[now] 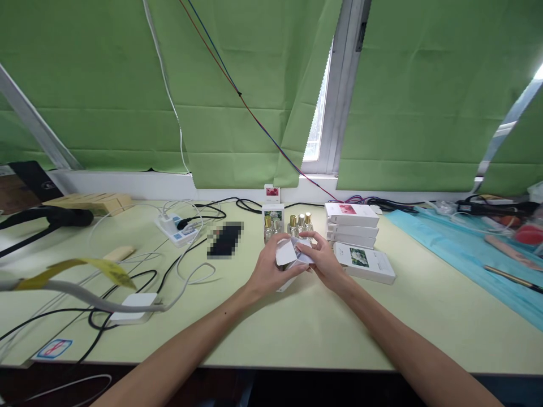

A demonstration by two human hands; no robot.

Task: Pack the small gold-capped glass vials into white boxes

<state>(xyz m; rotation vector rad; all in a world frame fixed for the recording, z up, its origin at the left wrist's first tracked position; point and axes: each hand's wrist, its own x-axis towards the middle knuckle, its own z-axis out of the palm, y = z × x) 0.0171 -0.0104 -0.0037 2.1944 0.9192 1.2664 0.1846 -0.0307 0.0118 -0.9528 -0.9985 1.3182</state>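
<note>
Left hand (269,268) and right hand (324,261) both gripping small white box (289,255), flaps open, contents hidden; gold-capped bottles (297,224) just behind.

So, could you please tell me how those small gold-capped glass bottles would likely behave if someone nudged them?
The gold-capped bottles look tall and narrow, so a nudge would probably tip them. They appear to be glass, so likely fragile and fairly slippery. Standing packed together, one falling may knock its neighbours.

A makeshift packing workroom: pale green desk (297,328), power strip (178,229), stacked white boxes (352,225), green blinds (237,85).
</note>
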